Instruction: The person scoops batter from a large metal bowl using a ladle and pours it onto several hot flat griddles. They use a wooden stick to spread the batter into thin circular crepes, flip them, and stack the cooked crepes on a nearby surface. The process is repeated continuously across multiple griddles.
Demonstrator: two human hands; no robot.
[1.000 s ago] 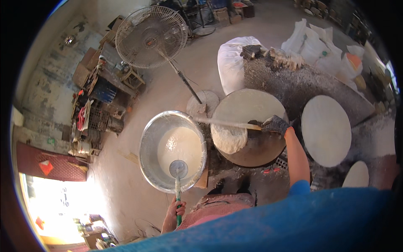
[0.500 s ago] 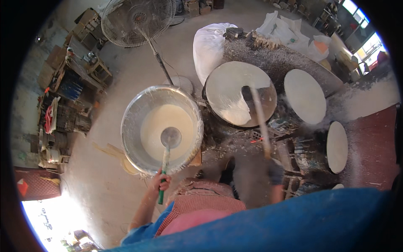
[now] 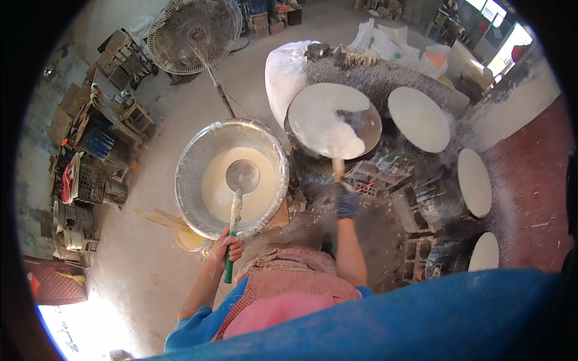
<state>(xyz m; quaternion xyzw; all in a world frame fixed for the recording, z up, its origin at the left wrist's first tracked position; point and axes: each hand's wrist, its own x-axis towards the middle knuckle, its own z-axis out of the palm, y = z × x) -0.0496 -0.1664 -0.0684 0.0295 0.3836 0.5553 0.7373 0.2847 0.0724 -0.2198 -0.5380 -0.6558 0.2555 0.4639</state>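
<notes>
My bare left hand [image 3: 230, 246] is closed round the green handle of a ladle [image 3: 233, 219], whose round metal head hangs over creamy batter in a large metal basin [image 3: 186, 171]. My right hand [image 3: 345, 201] wears a dark glove and grips a wooden-handled scraper [image 3: 338, 170], its far end at the near side of a round griddle [image 3: 368, 129]. White batter [image 3: 319, 114] covers much of that griddle, with dark bare patches on the right. How far the scraper reaches into the batter is unclear, as it is blurred.
Three other round griddles [image 3: 419, 119] with white surfaces curve down the right. A standing fan [image 3: 194, 36] and a white sack [image 3: 283, 75] are at the back. Concrete blocks [image 3: 412, 259] sit beside my right arm. A cluttered bench [image 3: 99, 141] lines the left wall.
The scraper has swung from lying crosswise over the griddle to pointing away from me. My right hand moved lower and leftward. The batter on the griddle is spread differently. The view has shifted.
</notes>
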